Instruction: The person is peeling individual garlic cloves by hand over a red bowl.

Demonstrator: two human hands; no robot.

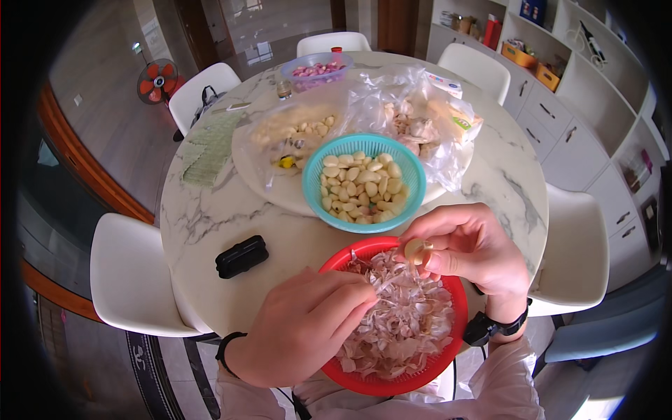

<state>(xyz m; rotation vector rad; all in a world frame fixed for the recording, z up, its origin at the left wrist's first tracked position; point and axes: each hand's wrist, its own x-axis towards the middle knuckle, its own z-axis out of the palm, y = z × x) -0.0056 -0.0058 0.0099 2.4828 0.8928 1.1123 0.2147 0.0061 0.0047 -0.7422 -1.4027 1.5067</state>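
My right hand (467, 252) holds a garlic clove (416, 251) between thumb and fingers, above the far right part of a red plastic basket (461, 315). My left hand (315, 320) is over the basket's left side, its thumb and fingertips pinched on a piece of garlic skin (387, 286). Loose garlic skins (404, 336) fill much of the red basket. Just beyond it, a turquoise plastic basket (362, 227) holds many peeled garlic cloves (362, 184).
Behind the baskets, clear plastic bags with garlic bulbs (420, 128) and cloves (315, 127) lie on a round board (247, 181). A black case (242, 256) lies left on the marble-patterned table (194, 220). A bowl of purplish pieces (316, 63) stands farther back, and a green cloth (207, 149) lies left.
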